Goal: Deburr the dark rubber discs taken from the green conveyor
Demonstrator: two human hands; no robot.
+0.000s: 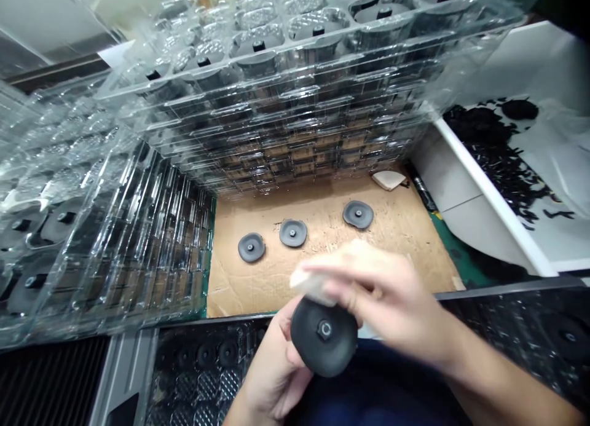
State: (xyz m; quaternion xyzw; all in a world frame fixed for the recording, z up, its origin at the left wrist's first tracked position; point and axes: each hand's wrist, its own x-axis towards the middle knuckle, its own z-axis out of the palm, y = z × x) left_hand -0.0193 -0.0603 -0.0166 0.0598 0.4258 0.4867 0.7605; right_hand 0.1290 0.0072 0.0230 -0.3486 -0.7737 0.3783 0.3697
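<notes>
In my left hand [271, 367] is a black round disc [325, 358] with a small raised hub at its middle, gripped by the edge and facing up. My right hand [396, 287], partly smeared by motion, pinches a white folded pad [313, 284] against the disc's upper rim. Three similar dark discs lie hub-up on the cardboard sheet [258, 291] beyond my hands: a left disc [251, 248], a middle disc [293, 233] and a right disc [358, 214].
Stacked clear plastic trays [286, 82] holding dark parts rise at the back, with another tray stack [120, 229] at left. A white wedge-shaped piece [389, 179] lies at the cardboard's far right. On the right, a white bin [498, 208] contains black scraps [488, 137].
</notes>
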